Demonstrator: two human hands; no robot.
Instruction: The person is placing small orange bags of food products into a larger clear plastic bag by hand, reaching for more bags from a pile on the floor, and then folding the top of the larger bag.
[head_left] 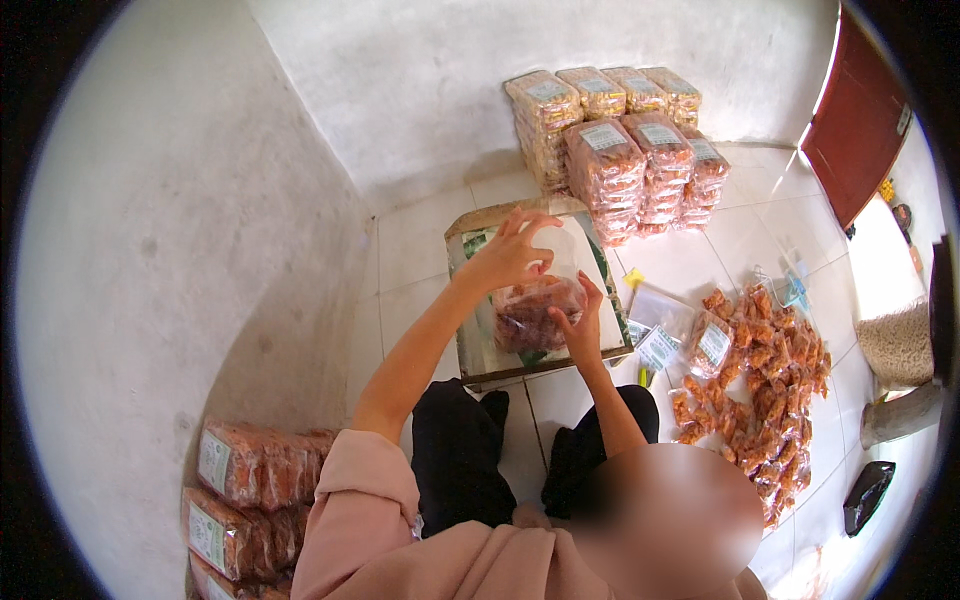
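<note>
On a low table with a worn frame lies a clear plastic bag of reddish-brown snack packs, between my two hands. My left hand arches over the bag's upper end, its fingers bent and spread apart. Whether its lower fingertips touch the plastic is hard to make out. At the bag's right side, my right hand grips it with the thumb on top and the fingers along the edge.
Loose small snack packs are heaped on the tiles at right, beside a labelled filled bag and printed labels. Stacked filled bags stand by the far wall; another stack is at lower left. A black plastic bag lies far right.
</note>
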